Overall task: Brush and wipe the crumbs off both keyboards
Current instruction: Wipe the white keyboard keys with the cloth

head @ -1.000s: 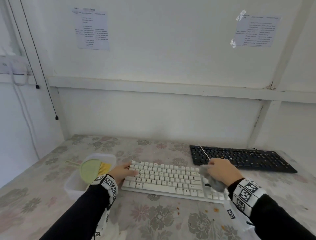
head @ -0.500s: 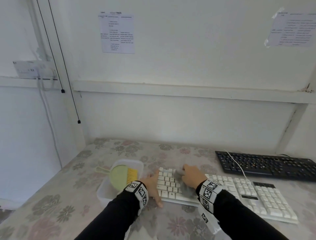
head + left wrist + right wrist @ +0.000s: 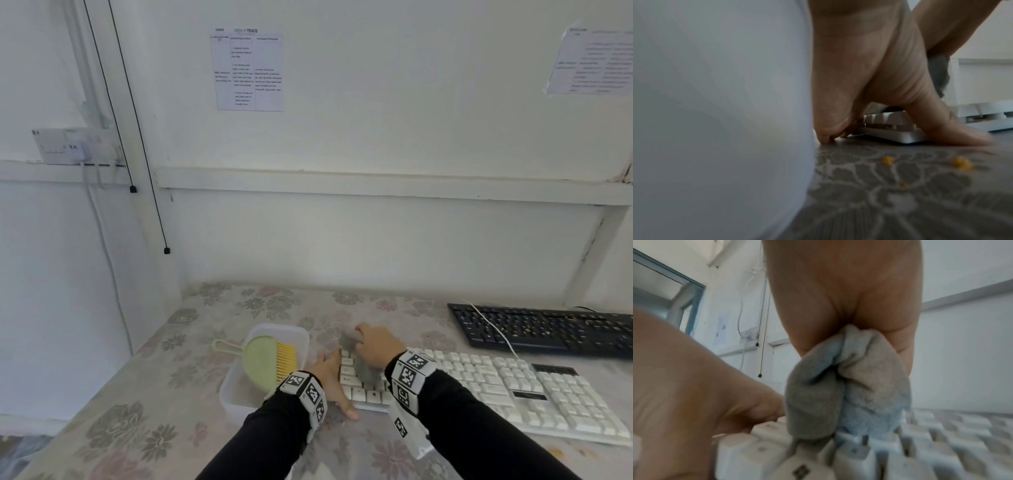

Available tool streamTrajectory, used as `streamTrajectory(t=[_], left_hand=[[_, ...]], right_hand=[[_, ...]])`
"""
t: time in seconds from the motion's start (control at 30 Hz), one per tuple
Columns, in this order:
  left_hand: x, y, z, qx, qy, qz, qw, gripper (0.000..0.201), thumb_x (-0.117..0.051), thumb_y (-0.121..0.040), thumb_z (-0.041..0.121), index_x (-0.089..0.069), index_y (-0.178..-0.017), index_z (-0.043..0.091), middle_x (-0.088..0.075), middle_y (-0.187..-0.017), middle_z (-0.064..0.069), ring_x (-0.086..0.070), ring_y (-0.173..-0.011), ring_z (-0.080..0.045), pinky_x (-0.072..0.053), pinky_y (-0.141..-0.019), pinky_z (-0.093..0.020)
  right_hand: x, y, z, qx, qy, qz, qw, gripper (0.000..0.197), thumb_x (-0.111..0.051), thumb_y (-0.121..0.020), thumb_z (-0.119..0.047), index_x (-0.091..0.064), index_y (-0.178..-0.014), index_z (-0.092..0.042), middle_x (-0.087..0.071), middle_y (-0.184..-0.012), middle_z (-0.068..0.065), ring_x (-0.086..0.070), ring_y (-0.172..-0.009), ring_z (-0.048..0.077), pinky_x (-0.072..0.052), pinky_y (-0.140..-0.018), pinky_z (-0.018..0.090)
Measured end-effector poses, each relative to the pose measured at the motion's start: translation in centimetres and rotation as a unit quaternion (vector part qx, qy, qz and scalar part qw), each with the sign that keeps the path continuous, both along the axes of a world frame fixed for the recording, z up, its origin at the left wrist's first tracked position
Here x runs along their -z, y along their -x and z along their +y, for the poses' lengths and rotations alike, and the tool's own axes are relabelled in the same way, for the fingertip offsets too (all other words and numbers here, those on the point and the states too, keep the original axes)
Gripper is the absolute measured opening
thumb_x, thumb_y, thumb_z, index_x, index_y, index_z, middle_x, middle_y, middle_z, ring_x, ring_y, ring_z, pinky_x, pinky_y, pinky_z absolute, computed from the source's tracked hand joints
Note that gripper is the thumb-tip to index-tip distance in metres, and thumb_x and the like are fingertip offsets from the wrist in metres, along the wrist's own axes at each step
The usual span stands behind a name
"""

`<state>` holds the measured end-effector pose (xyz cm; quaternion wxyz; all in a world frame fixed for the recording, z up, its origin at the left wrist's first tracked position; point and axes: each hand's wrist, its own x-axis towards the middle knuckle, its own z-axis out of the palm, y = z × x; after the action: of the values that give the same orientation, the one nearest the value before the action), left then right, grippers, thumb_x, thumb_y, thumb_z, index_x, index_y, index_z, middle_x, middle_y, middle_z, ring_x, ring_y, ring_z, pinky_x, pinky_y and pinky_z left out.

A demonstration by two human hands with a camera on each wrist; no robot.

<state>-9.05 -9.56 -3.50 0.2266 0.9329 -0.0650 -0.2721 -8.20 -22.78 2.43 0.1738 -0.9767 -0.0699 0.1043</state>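
The white keyboard lies in front of me, and the black keyboard sits behind it to the right with crumbs on its keys. My right hand grips a bunched grey cloth and presses it on the white keyboard's left end. From the right wrist, the cloth hangs from my palm onto the keys. My left hand holds that keyboard's left front corner, thumb along the front edge and fingers at the end.
A translucent tub with a green dustpan and yellow brush stands just left of my left hand. Yellow crumbs lie on the flowered tablecloth in front of the keyboard. A white cable crosses the black keyboard. The wall is close behind.
My right hand has swept the cloth from the white keyboard's right end to its left end. My left hand has stayed at the left corner. My head has turned left.
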Motion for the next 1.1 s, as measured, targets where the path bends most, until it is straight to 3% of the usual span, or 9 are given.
streamTrajectory(t=[0.1, 0.23, 0.4, 0.47, 0.53, 0.63, 0.77, 0.93, 1.1], left_hand=[[-0.2, 0.2, 0.0, 0.002, -0.015, -0.003, 1.0, 0.132, -0.084, -0.066, 0.04, 0.015, -0.151, 0.022, 0.016, -0.159, -0.011, 0.007, -0.147, -0.027, -0.01, -0.118, -0.045], [0.2, 0.0, -0.2, 0.0, 0.012, -0.012, 1.0, 0.126, -0.085, -0.066, 0.035, 0.006, -0.153, 0.025, 0.012, -0.16, -0.012, 0.013, -0.146, -0.027, -0.005, -0.117, -0.046], [-0.2, 0.2, -0.3, 0.012, -0.028, -0.032, 0.999, 0.128, -0.081, -0.072, 0.039, 0.016, -0.15, 0.007, 0.017, -0.159, -0.013, 0.014, -0.146, -0.029, -0.002, -0.119, -0.041], [-0.1, 0.3, -0.3, 0.012, -0.025, -0.034, 0.999, 0.128, -0.081, -0.071, 0.04, 0.013, -0.151, 0.007, 0.014, -0.159, -0.014, 0.012, -0.147, -0.03, -0.002, -0.12, -0.041], [0.3, 0.3, -0.3, 0.004, -0.01, -0.035, 0.999, 0.124, -0.083, -0.067, 0.039, 0.002, -0.153, 0.014, 0.006, -0.161, -0.012, 0.008, -0.147, -0.029, -0.002, -0.12, -0.043], [0.3, 0.5, -0.2, -0.002, -0.004, -0.029, 1.0, 0.119, -0.082, -0.07, 0.036, 0.0, -0.154, 0.018, 0.006, -0.161, -0.01, 0.01, -0.147, -0.028, -0.002, -0.12, -0.043], [0.2, 0.6, -0.1, -0.014, -0.002, -0.032, 0.999, 0.12, -0.081, -0.073, 0.034, 0.006, -0.153, 0.011, 0.013, -0.16, -0.011, 0.012, -0.147, -0.028, -0.003, -0.12, -0.042], [0.6, 0.4, -0.2, -0.013, -0.007, -0.034, 0.999, 0.118, -0.082, -0.071, 0.035, -0.001, -0.154, 0.013, 0.009, -0.161, -0.01, 0.011, -0.147, -0.029, -0.003, -0.119, -0.043], [0.5, 0.7, -0.2, -0.023, -0.005, -0.048, 0.999, 0.114, -0.082, -0.07, 0.034, -0.007, -0.154, 0.014, 0.011, -0.161, -0.008, 0.013, -0.147, -0.029, -0.002, -0.118, -0.044]], right_hand=[[0.4, 0.3, 0.6, -0.026, 0.067, 0.027, 0.997, 0.03, -0.04, -0.096, -0.015, -0.049, -0.124, -0.009, -0.055, -0.126, 0.008, -0.054, -0.114, 0.021, -0.041, -0.091, 0.025], [0.3, 1.6, 0.4, -0.047, 0.103, 0.057, 0.992, 0.03, -0.049, -0.091, -0.014, -0.056, -0.121, -0.014, -0.06, -0.121, 0.004, -0.055, -0.095, 0.016, -0.043, -0.082, 0.024], [-1.5, 3.3, -0.1, -0.058, 0.113, 0.108, 0.986, 0.029, -0.057, -0.089, -0.037, -0.066, -0.111, -0.02, -0.065, -0.101, -0.002, -0.056, -0.091, 0.014, -0.046, -0.083, 0.026], [-2.4, 3.1, -0.1, -0.035, 0.104, 0.064, 0.992, 0.025, -0.06, -0.088, -0.028, -0.066, -0.111, -0.021, -0.066, -0.105, -0.004, -0.06, -0.097, 0.015, -0.049, -0.085, 0.026], [-2.6, 2.3, 0.4, -0.014, 0.098, -0.036, 0.994, 0.03, -0.051, -0.091, -0.013, -0.061, -0.117, -0.024, -0.06, -0.118, -0.001, -0.06, -0.102, 0.018, -0.051, -0.088, 0.03], [-1.4, 0.9, 1.7, -0.06, 0.165, -0.115, 0.978, 0.038, -0.042, -0.095, -0.013, -0.051, -0.126, -0.033, -0.045, -0.126, 0.004, -0.054, -0.109, 0.024, -0.048, -0.089, 0.035], [0.5, 0.5, 2.6, -0.106, 0.247, -0.119, 0.956, 0.029, -0.044, -0.095, -0.023, -0.055, -0.122, -0.028, -0.043, -0.13, 0.007, -0.05, -0.113, 0.025, -0.045, -0.091, 0.036], [1.2, 1.5, 3.1, -0.144, 0.304, -0.103, 0.936, 0.028, -0.046, -0.095, -0.017, -0.058, -0.12, -0.019, -0.042, -0.129, 0.007, -0.051, -0.112, 0.025, -0.045, -0.09, 0.036], [1.0, 2.9, 2.0, -0.187, 0.275, -0.125, 0.935, 0.027, -0.046, -0.095, -0.013, -0.058, -0.119, -0.018, -0.037, -0.137, 0.011, -0.056, -0.105, 0.027, -0.046, -0.084, 0.036]])
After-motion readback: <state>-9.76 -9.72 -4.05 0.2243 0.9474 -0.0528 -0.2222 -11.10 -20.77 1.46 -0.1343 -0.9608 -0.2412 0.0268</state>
